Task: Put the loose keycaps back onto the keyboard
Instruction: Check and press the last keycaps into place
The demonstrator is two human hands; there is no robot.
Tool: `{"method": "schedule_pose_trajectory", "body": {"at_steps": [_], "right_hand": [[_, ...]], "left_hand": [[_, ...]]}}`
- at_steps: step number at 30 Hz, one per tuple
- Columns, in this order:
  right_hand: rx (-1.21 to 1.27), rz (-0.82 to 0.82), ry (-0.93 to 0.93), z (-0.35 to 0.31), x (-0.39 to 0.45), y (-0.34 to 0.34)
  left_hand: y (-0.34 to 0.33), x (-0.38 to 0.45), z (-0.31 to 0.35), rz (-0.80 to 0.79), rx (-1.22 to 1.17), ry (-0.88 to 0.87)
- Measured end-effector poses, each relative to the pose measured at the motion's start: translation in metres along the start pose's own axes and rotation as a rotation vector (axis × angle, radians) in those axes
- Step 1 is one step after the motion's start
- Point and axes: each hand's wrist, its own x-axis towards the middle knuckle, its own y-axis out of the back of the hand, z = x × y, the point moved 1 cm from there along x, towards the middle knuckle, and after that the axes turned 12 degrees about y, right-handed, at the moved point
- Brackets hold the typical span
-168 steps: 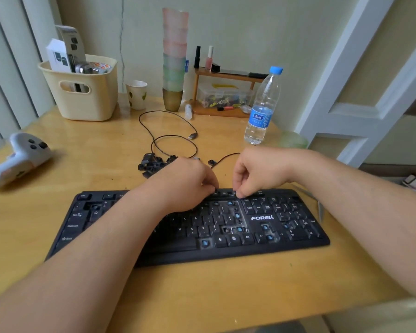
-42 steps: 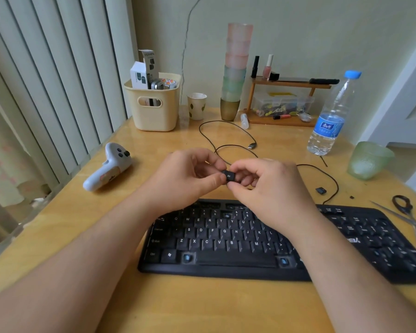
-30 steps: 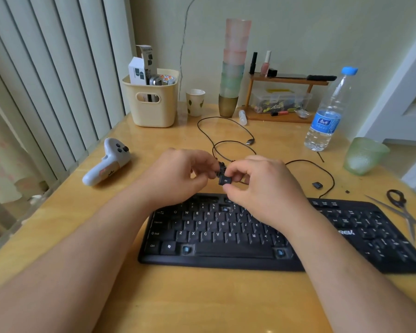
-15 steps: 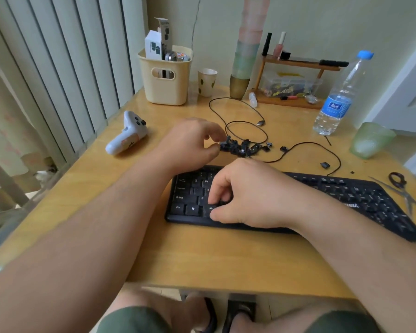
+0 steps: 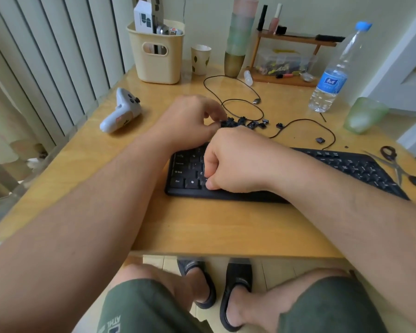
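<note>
Over the keyboard (image 5: pixel 341 164), right hand (image 5: pixel 235 162) curled hiding keys, left hand (image 5: pixel 190 121) pinching into keycap pile (image 5: pixel 247 123), grip unclear

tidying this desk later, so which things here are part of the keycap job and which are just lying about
Part of the job:
black plastic keyboard
heap of loose black keycaps
left hand
right hand

Lying about:
white game controller
clear water bottle
black-handled scissors
cream plastic basket
</note>
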Motion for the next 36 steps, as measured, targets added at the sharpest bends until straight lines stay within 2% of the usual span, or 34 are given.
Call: {"method": "schedule_pose_trajectory", "body": {"at_steps": [6,20,26,36], "right_hand": [[-0.152,-0.054,0.062,-0.009,0.005,0.003],[0.082,-0.052,0.025,0.009,0.010,0.000],[0.036,-0.064,0.021,0.006,0.016,0.003],[-0.054,-0.179,0.030,0.003,0.028,0.010]], "left_hand": [[0.003,-0.001,0.002,-0.028,-0.018,-0.005],[0.004,-0.003,0.008,-0.029,0.018,-0.005],[0.003,-0.004,0.007,-0.044,0.030,0.003],[0.008,-0.008,0.012,-0.034,0.106,-0.035]]}}
